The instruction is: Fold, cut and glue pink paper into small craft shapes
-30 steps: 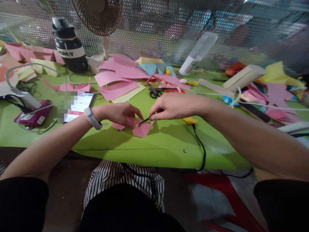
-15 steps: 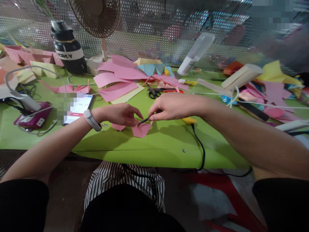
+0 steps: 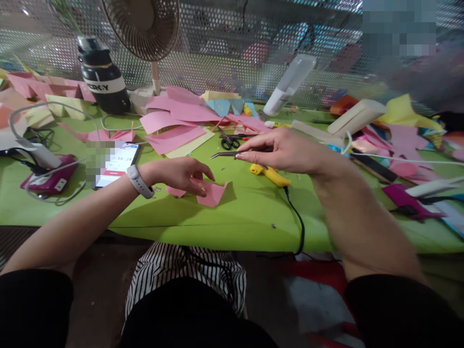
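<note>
the left hand (image 3: pixel 181 175) touches the folded pink paper (image 3: pixel 213 194), located near the person's edge of the green table (image 3: pixel 235 217); whether its fingers pinch the paper cannot be told. the right hand (image 3: pixel 281 152) is clamped on the tweezers (image 3: pixel 225 154), tip apart from the paper, near the black scissors (image 3: pixel 229 143) and yellow corded tool (image 3: pixel 271 176).

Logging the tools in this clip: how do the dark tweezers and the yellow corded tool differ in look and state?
The tweezers are slim and dark; the corded tool is thicker and mostly yellow. The right hand holds the tweezers, while the corded tool lies on the table, unheld. The tweezers show no cord; a black cord runs from the corded tool. Both point roughly toward the person's left.
</note>
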`<state>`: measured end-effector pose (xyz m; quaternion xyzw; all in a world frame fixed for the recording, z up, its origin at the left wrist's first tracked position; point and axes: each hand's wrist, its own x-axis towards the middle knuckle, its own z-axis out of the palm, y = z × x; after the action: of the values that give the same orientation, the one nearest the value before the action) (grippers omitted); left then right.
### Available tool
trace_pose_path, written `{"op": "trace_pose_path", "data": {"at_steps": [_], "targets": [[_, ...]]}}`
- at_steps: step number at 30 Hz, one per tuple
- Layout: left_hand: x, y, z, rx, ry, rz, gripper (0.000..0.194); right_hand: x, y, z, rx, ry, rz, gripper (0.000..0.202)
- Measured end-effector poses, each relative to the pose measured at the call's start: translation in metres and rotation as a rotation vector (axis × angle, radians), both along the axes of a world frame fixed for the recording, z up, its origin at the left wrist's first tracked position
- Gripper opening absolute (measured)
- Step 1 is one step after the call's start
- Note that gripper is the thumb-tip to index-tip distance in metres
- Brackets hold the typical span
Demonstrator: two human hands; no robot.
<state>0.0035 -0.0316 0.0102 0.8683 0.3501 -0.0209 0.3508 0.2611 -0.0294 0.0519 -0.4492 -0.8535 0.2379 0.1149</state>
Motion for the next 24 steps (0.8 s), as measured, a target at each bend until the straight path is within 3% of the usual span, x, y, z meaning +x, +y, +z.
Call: {"op": "trace_pose_path", "data": {"at_steps": [7, 12, 16, 20, 24], "targets": [[0.001, 0.003, 0.001, -0.068, -0.038, -0.007, 0.049, -0.001, 0.006, -0.023, -0.016, 0.153, -0.061, 0.036], [-0.007, 0.005, 0.003, -0.032, -0.032, -0.004, 0.051, 0.003, -0.027, -0.029, 0.076, 0.16, -0.071, 0.037], [-0.01, 0.005, 0.0, -0.056, -0.031, -0.014, 0.05, 0.009, -0.056, -0.05, 0.031, 0.144, -0.01, 0.032], [-0.006, 0.004, 0.001, -0.081, -0.023, -0.008, 0.049, 0.009, -0.065, -0.069, 0.007, 0.115, -0.023, 0.03], [-0.002, 0.002, 0.001, -0.076, -0.042, 0.008, 0.049, 0.007, -0.065, -0.076, 0.06, 0.099, -0.033, 0.031]]}}
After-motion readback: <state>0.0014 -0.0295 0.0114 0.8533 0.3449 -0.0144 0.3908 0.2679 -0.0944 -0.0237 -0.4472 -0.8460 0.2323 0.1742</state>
